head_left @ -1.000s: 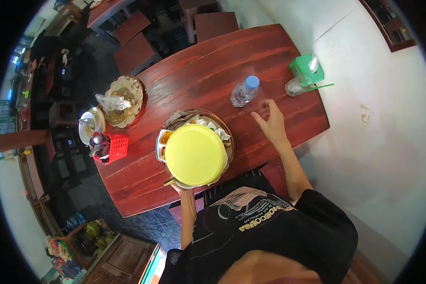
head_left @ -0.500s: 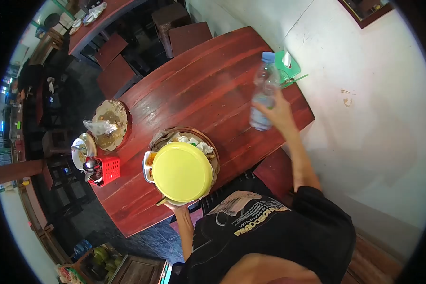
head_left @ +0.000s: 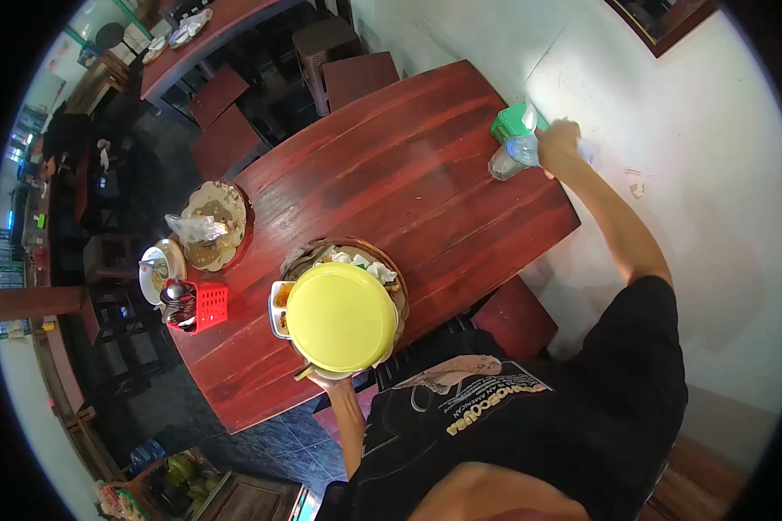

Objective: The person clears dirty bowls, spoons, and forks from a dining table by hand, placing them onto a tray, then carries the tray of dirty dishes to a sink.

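My left hand (head_left: 332, 380) is under the near edge of a stack topped by a round yellow lid (head_left: 341, 317); its fingers are mostly hidden below. Something yellow-green (head_left: 304, 372) sticks out beside it. Under the lid show a white divided dish (head_left: 280, 309) with orange food and a paper-lined woven plate with crumpled white tissues (head_left: 381, 273). At the table's far right corner, my right hand (head_left: 561, 146) is closed around a clear plastic bottle (head_left: 587, 153), now lying sideways in the grip. The bottle overlaps a clear glass (head_left: 502, 165) beside a green tissue box (head_left: 506, 124).
On the table's left side are a paper-lined plate with a plastic bag (head_left: 197, 229), a white bowl (head_left: 155, 274) and a red basket of cutlery (head_left: 210, 306). The white wall (head_left: 669, 200) borders the table's right end. Stools (head_left: 361, 78) stand along the far side.
My right hand has carried the bottle away to the far right corner and tipped it from upright to sideways. The left hand stays at the yellow-lidded stack. The view has shifted slightly.
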Motion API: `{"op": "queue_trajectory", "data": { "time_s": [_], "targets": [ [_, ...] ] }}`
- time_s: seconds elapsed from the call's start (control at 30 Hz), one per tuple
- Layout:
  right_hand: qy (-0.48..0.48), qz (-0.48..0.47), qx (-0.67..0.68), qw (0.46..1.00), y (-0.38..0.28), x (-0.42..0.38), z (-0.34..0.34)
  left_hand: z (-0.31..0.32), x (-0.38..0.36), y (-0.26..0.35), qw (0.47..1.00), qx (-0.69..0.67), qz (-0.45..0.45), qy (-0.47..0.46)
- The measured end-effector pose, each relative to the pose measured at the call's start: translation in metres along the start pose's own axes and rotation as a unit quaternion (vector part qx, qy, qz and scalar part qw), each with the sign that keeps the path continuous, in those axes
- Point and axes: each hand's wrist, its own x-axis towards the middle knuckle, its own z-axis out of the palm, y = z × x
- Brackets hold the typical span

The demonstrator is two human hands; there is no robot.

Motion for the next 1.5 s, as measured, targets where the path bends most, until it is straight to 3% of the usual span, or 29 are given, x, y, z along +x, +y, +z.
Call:
{"op": "queue_trajectory", "data": {
  "time_s": [0.13, 0.23, 0.3, 0.37, 0.4, 0.43, 0.53, 0.57, 0.6, 0.67, 0.7, 0.77, 0.83, 0.9, 1.0, 1.1, 1.2, 1.3, 1.33, 1.5],
  "targets": [
    [0.070, -0.038, -0.183, 0.980, -0.033, 0.029, 0.000, -0.003, -0.006, 0.003, 1.000, -0.006, 0.004, -0.001],
    [0.183, -0.073, -0.165, 0.966, -0.025, 0.013, -0.001, -0.006, -0.013, 0.003, 1.000, -0.013, 0.011, 0.004],
    [0.467, -0.133, 0.016, 0.874, -0.014, -0.008, 0.006, -0.007, -0.017, 0.003, 1.000, -0.020, 0.016, 0.007],
    [0.318, -0.123, 0.245, 0.908, -0.001, -0.051, 0.010, -0.007, -0.023, 0.001, 0.999, -0.031, 0.029, 0.011],
    [0.179, -0.059, 0.271, 0.944, 0.002, -0.067, 0.020, -0.006, -0.028, 0.002, 0.998, -0.040, 0.040, 0.014],
    [0.223, -0.076, 0.257, 0.937, 0.010, -0.071, 0.053, -0.009, -0.031, 0.001, 0.997, -0.048, 0.054, 0.014],
    [0.113, -0.022, 0.281, 0.953, -0.007, 0.005, 0.180, -0.013, -0.040, 0.000, 0.992, -0.075, 0.099, 0.003],
    [0.279, -0.023, 0.353, 0.893, -0.024, 0.040, 0.241, -0.015, -0.040, 0.000, 0.990, -0.085, 0.115, -0.005],
    [0.321, -0.056, 0.341, 0.882, -0.038, 0.076, 0.274, -0.019, -0.034, 0.000, 0.985, -0.109, 0.130, -0.024],
    [0.239, -0.107, 0.515, 0.816, -0.057, 0.097, 0.281, -0.016, -0.045, 0.000, 0.978, -0.126, 0.163, -0.029],
    [0.122, -0.111, 0.668, 0.726, -0.062, 0.097, 0.270, -0.014, -0.050, -0.001, 0.974, -0.132, 0.180, -0.031],
    [0.124, -0.128, 0.662, 0.728, -0.068, 0.120, 0.285, -0.013, -0.064, -0.002, 0.966, -0.147, 0.210, -0.033],
    [0.226, -0.168, 0.699, 0.658, -0.090, 0.101, 0.295, -0.032, -0.072, -0.001, 0.956, -0.165, 0.237, -0.053],
    [0.114, -0.134, 0.672, 0.720, -0.075, 0.132, 0.302, -0.028, -0.089, -0.004, 0.946, -0.179, 0.266, -0.039],
    [0.028, -0.095, 0.684, 0.723, -0.066, 0.087, 0.243, -0.039, -0.115, -0.014, 0.934, -0.201, 0.293, -0.016],
    [-0.034, -0.075, 0.871, 0.484, -0.101, 0.007, 0.223, -0.095, -0.118, -0.021, 0.925, -0.227, 0.303, -0.033],
    [0.013, -0.090, 0.893, 0.441, -0.132, 0.008, 0.243, -0.117, -0.143, -0.022, 0.918, -0.224, 0.327, -0.004],
    [0.083, -0.054, 0.882, 0.461, -0.177, -0.017, 0.254, -0.147, -0.172, -0.020, 0.909, -0.213, 0.358, 0.017],
    [0.119, -0.061, 0.856, 0.499, -0.188, -0.032, 0.246, -0.153, -0.186, -0.020, 0.905, -0.206, 0.371, 0.030],
    [0.128, -0.198, 0.827, 0.510, -0.247, -0.116, 0.215, -0.189, -0.276, -0.016, 0.876, -0.153, 0.444, 0.110]
  ]
}}
